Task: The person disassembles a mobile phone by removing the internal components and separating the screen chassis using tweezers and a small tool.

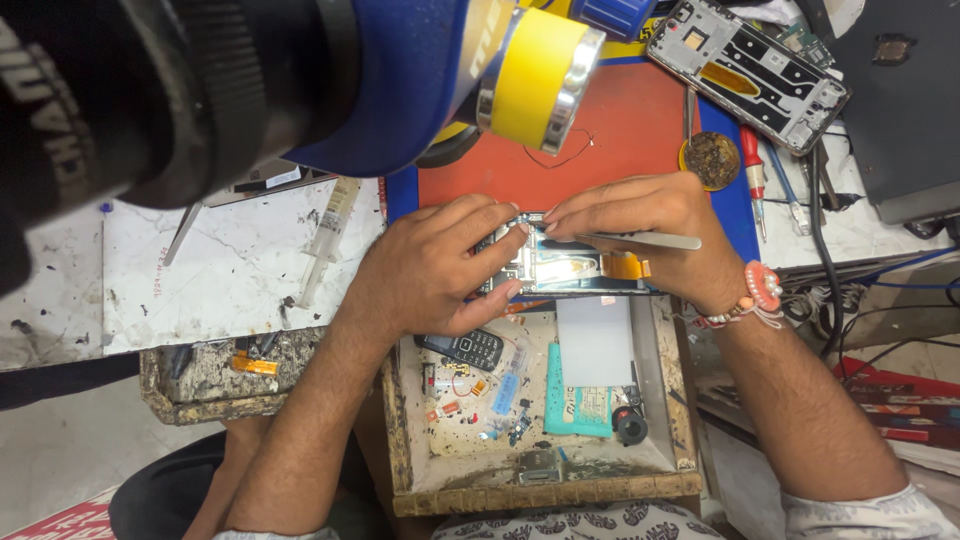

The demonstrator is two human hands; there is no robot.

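An opened phone (565,268) with its back removed lies at the front edge of the red work mat (620,130). My left hand (435,265) grips the phone's left end, thumb under and fingers over it. My right hand (640,215) holds metal tweezers (645,240), its fingertips meeting the left fingers at the phone's top edge. An orange flex strip (627,266) shows on the phone's right side. The tweezer tips are hidden under my fingers.
A microscope head (300,70) with a yellow-ringed lens (540,75) hangs above the mat. Another stripped phone frame (748,72) lies at the back right. An open drawer (545,490) below holds a small keypad phone (465,348), a white sheet (595,340) and several small parts. A syringe (325,240) lies left.
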